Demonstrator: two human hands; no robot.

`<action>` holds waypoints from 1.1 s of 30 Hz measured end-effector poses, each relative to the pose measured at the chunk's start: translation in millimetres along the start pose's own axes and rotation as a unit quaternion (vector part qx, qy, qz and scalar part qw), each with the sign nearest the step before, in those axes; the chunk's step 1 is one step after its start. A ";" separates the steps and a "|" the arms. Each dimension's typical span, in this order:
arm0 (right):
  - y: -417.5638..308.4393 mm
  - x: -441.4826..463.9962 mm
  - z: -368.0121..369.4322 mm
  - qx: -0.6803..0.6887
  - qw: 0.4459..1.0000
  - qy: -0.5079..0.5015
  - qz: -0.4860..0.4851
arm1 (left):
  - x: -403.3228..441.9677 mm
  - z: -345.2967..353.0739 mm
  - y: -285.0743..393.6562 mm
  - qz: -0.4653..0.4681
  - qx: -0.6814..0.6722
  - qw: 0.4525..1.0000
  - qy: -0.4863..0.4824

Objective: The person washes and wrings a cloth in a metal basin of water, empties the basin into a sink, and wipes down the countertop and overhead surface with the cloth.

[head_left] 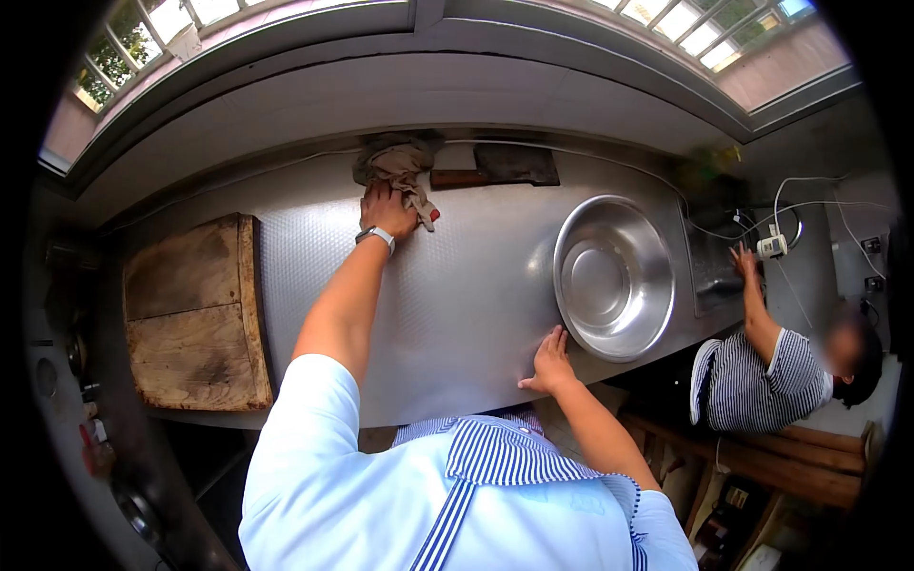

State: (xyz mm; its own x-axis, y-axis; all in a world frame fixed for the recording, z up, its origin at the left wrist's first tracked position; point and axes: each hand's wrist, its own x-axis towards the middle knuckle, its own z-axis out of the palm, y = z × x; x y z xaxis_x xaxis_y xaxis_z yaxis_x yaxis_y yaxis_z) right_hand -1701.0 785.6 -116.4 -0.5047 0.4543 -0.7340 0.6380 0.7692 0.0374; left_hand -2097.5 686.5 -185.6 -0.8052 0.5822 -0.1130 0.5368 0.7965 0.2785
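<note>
My left hand (pixel 388 209) reaches to the back of the metal counter (pixel 447 295), its fingers on a crumpled brownish cloth (pixel 402 164); the fingertips are partly lost against its folds. A small red bit (pixel 434 215) shows at the cloth's lower end. Just right of the cloth lies a cleaver (pixel 514 165) with a wooden handle. Near the front edge my right hand (pixel 549 362) rests on the counter with its fingers apart, holding nothing. Beside it, to the upper right, stands a large steel basin (pixel 614 279) with nothing in it.
A thick wooden board (pixel 190 314) lies at the left end of the counter. At the right, a person in a striped apron (pixel 762 381) reaches toward a white device (pixel 772 246) with cables. A wooden bench (pixel 790 462) stands behind that person. Barred windows line the back wall.
</note>
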 end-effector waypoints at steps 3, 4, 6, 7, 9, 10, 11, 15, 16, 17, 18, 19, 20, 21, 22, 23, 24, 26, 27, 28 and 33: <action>1.6 -0.8 -1.3 0.003 1.000 0.004 -0.003 | 35.2 -18.6 2.9 -0.020 -0.044 0.997 -0.066; 2.6 -0.1 -2.1 0.008 1.000 0.008 -0.003 | 41.3 -19.0 4.5 -0.028 -0.050 0.995 -0.087; 4.2 -0.9 0.3 0.018 1.000 0.012 -0.007 | 34.0 -12.5 11.9 -0.012 0.006 0.999 -0.034; 4.6 -1.9 2.2 0.020 1.000 0.015 -0.006 | 25.3 -9.4 14.1 -0.004 0.035 0.999 -0.009; 4.4 -0.7 2.5 0.023 0.999 0.024 -0.007 | -0.2 -7.6 26.6 0.047 0.067 0.997 0.014; 4.2 -0.7 1.7 0.022 0.999 0.024 -0.006 | -14.9 -6.5 33.5 0.071 0.084 0.994 0.025; 4.1 -1.8 0.0 0.021 1.000 0.023 -0.006 | -28.0 2.4 37.0 0.097 0.070 0.993 0.022; 3.9 -0.3 2.4 -0.001 1.000 0.022 -0.009 | -98.3 21.3 66.6 0.207 0.023 0.978 -0.009; 3.3 -0.3 3.8 0.001 1.000 0.023 -0.009 | -118.6 22.8 74.5 0.239 0.015 0.971 -0.023; 3.5 -0.1 4.3 0.002 1.000 0.024 -0.009 | -138.1 29.6 81.3 0.267 -0.009 0.963 -0.022; 4.1 0.0 4.2 0.001 1.000 0.025 -0.009 | -159.2 30.6 89.4 0.287 -0.025 0.957 -0.031; 4.2 0.1 4.0 -0.003 1.000 0.028 -0.008 | -178.5 38.2 94.9 0.312 -0.034 0.949 -0.026; 4.0 0.4 4.3 -0.007 0.999 0.031 -0.009 | -197.8 38.0 100.0 0.331 -0.022 0.942 -0.051; 3.2 0.6 5.8 -0.011 0.999 0.031 -0.011 | -218.0 38.8 102.5 0.348 -0.047 0.935 -0.056; 3.4 1.5 7.8 -0.017 0.999 0.029 -0.011 | -236.1 40.9 102.7 0.369 -0.061 0.925 -0.063; 4.7 3.4 9.8 -0.023 0.999 0.026 -0.013 | -253.4 43.7 101.3 0.388 -0.074 0.916 -0.071; 5.4 5.9 11.5 -0.029 0.999 0.024 -0.015 | -265.4 46.1 98.2 0.407 -0.087 0.906 -0.078; 6.0 6.9 13.5 -0.027 0.999 0.029 -0.015 | -281.9 53.8 87.6 0.416 -0.087 0.902 -0.074; 4.0 5.5 11.9 -0.035 0.999 0.030 -0.014 | -289.4 55.7 81.8 0.422 -0.086 0.899 -0.071; 2.7 5.0 11.8 -0.042 0.999 0.031 -0.012 | -292.9 52.8 76.9 0.415 -0.082 0.904 -0.067; 4.6 7.5 17.8 -0.046 0.998 0.044 -0.009 | -288.4 34.4 36.7 0.296 -0.060 0.953 -0.027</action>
State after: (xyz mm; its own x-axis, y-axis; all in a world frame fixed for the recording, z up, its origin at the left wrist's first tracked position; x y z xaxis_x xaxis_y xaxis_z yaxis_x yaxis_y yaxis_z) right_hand -1691.5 784.6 -133.8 -0.5673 0.4758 -0.6721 0.5753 0.8130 0.0899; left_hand -1836.9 553.6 -175.7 -0.3540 0.9339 0.0503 0.8577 0.3028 0.4155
